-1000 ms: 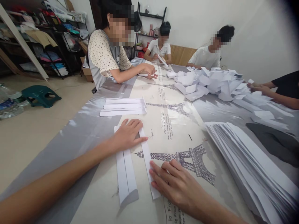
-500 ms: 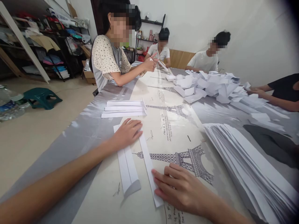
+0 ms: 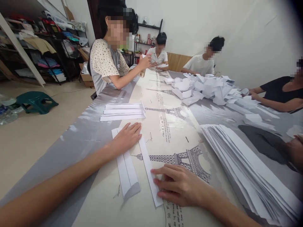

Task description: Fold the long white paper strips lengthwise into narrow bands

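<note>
My left hand [image 3: 129, 135] lies flat, fingers stretched out, across the top of a creased sheet of white paper [image 3: 127, 171] and the far end of a narrow folded paper strip [image 3: 151, 170]. Fingertips of my right hand [image 3: 174, 183] rest on the near part of that strip; its fingers are apart and bent a little. The creased sheet's near end curls up off the table. Just beyond my left hand, several folded paper strips [image 3: 123, 112] lie side by side. To the right of my right hand is a thick stack of white paper [image 3: 248, 170].
A tablecloth with Eiffel Tower prints [image 3: 189, 160] covers the table. A heap of folded papers [image 3: 208, 88] lies at the back right, a dark cloth [image 3: 262, 142] nearer. Several people sit around the table. A green stool [image 3: 37, 99] stands on the floor at left.
The view has shifted slightly. My hands stay on the paper in nearly the same place. The person at left has moved their hands, and a hand now shows at the right edge.
</note>
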A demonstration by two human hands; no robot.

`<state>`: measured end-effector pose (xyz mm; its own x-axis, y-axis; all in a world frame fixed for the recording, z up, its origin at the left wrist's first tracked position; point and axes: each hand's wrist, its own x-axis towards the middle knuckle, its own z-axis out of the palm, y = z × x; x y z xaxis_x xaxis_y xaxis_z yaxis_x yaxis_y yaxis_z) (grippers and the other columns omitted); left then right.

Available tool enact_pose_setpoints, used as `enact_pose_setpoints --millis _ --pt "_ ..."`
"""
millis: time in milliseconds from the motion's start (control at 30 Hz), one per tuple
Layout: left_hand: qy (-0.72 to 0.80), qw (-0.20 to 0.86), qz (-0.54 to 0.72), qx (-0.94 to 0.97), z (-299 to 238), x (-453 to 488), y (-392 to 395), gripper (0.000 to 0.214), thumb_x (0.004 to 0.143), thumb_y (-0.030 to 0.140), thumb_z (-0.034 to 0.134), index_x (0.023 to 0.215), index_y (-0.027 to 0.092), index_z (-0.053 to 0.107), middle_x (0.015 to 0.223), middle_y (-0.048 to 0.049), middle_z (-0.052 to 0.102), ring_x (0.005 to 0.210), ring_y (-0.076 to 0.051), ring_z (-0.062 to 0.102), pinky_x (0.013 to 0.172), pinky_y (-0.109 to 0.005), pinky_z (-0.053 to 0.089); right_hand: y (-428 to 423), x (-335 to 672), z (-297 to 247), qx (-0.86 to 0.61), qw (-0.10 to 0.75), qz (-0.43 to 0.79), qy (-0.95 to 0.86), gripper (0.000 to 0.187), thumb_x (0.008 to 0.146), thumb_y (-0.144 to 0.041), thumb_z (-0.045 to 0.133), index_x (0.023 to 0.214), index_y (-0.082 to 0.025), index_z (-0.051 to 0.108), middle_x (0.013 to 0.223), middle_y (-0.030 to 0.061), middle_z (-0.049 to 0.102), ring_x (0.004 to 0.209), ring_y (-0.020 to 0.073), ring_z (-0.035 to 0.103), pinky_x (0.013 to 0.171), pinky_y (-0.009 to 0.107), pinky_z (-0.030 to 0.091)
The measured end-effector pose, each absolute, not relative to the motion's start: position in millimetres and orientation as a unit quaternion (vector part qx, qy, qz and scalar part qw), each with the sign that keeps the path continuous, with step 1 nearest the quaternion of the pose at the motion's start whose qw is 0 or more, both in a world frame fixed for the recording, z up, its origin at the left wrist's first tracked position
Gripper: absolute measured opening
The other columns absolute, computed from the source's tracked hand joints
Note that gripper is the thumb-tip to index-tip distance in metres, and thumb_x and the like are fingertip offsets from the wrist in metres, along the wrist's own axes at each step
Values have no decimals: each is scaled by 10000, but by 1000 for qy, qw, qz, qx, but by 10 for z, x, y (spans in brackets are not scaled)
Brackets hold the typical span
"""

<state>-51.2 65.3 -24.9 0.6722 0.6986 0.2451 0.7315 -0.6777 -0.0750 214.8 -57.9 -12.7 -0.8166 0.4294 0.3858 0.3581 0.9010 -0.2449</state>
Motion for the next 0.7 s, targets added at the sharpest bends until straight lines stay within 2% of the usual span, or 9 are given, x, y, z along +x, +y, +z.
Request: enact_pose_setpoints --millis 100,167,267,367,467,600,700 --pt "-351 126 -106 -922 -194 -497 558 367 1022 76 356 1293 105 601 1444 -182 571 1406 -322 472 1167 -516 346 -584 2149 -130 -221 210 94 -948 212 1008 -339 604 1011 -179 743 1246 87 689 738 117 629 720 324 575" --pt "-290 139 -101 -941 -175 -474 418 345 981 -6 391 1171 131 645 1310 -143 665 1272 -278 595 1109 -447 426 -590 2149 -124 -223 210 98 -947 218 1010 -342 602 1000 -179 746 1252 85 686 726 113 621 705 318 569" --pt "-258 117 -124 -951 -194 -432 173 212 1036 110 455 1123 153 644 1112 -111 729 1062 -240 690 986 -404 512 -589 2153 -116 -221 212 95 -947 221 1012 -348 602 995 -180 745 1269 87 681 725 116 614 700 317 563" --pt "-278 118 -135 -944 -202 -400 6 218 1073 259 467 1145 156 646 1131 -128 728 1087 -260 679 980 -427 503 -577 2156 -113 -221 204 86 -950 233 1017 -360 589 983 -190 745 1298 100 674 727 121 610 708 323 563" --pt "-276 143 -97 -946 -143 -372 -63 217 1067 269 487 1135 168 668 1135 -136 729 1099 -277 672 986 -445 487 -563 2156 -111 -224 196 83 -951 250 1021 -377 577 966 -201 746 1309 106 679 710 126 607 697 329 563" --pt "-266 225 -25 -937 -49 -334 -104 336 1089 269 404 1159 97 684 1156 -192 725 1110 -300 669 973 -439 497 -561 2163 -121 -229 187 78 -952 241 1011 -401 594 991 -220 751 1301 93 698 787 149 674 728 341 574" --pt "-259 233 -20 -937 -55 -346 -105 378 1093 287 391 1221 54 661 1229 -223 702 1165 -310 657 996 -430 493 -569 2172 -129 -236 188 82 -950 251 1017 -413 588 1013 -226 754 1320 88 696 829 158 716 737 345 578"
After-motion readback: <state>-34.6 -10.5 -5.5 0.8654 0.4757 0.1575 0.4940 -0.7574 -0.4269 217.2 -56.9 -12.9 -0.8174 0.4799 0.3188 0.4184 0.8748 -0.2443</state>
